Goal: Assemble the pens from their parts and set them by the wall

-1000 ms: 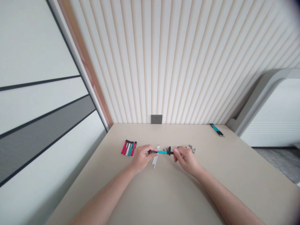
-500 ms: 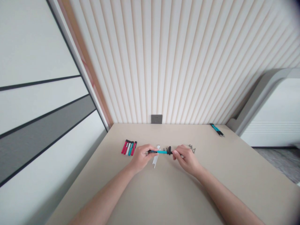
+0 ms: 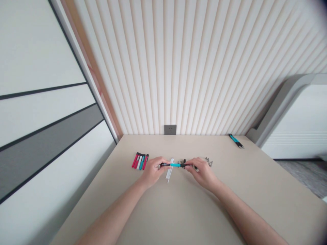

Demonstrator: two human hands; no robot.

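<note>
The left hand (image 3: pixel 154 171) is curled nearly closed, its fingertips pinching one end of a slim teal-and-black pen (image 3: pixel 175 165); the right hand (image 3: pixel 203 173), equally closed, pinches the other end, holding the pen level between them. Just left of the left hand, red, white and teal marker pens (image 3: pixel 140 161) lie side by side on the beige tabletop (image 3: pixel 178 211). A narrow white plastic strip (image 3: pixel 170 170) lies below the held pen, between the hands, and small grey metal pieces (image 3: pixel 209 161) lie just beyond the right hand.

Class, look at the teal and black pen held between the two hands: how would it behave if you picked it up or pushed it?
The teal and black pen looks slim and round, so it would probably roll if pushed along the flat beige desk. It looks stiff, running straight from the left hand to the right hand. Its thin barrel suggests it is fairly light.
</note>
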